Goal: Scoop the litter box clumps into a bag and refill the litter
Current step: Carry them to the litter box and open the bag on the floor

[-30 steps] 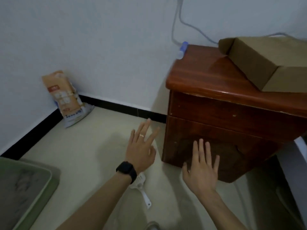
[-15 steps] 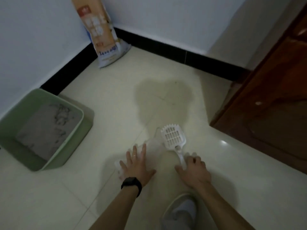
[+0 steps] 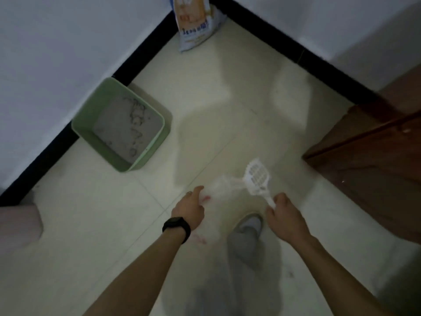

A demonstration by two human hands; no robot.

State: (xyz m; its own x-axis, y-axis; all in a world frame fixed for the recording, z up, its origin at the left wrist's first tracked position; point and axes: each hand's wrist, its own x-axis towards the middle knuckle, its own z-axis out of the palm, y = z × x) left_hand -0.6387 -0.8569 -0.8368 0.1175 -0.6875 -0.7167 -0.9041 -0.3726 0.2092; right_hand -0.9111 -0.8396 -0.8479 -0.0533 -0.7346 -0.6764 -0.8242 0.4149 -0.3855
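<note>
Litter box [image 3: 148,149], a pale green square tub, sits on the tiled floor [image 3: 91,224] tight against the black skirting [image 3: 141,53] at the foot of the wall. Grey litter [image 3: 123,124] covers its bottom, with darker clumped marks running along the side away from the wall. Well beyond the box, in the corner of the room, a printed sack of litter [image 3: 196,21] leans upright. On the floor side of the box, well apart from it, the left hand [image 3: 189,208] has its fingers curled down on a thin clear plastic bag [image 3: 218,188] (blurred, with small red marks on the film), which hangs crumpled around and below the hand. A black watch [image 3: 176,225] is on that wrist. Farther from the box, the right hand [image 3: 284,213] is closed round the handle of a white slotted scoop [image 3: 256,176], whose head points up and away from the person and touches the bag. A grey shoe [image 3: 249,224] shows between the two forearms. Farthest from the box stands a dark wooden cabinet [image 3: 376,167].
</note>
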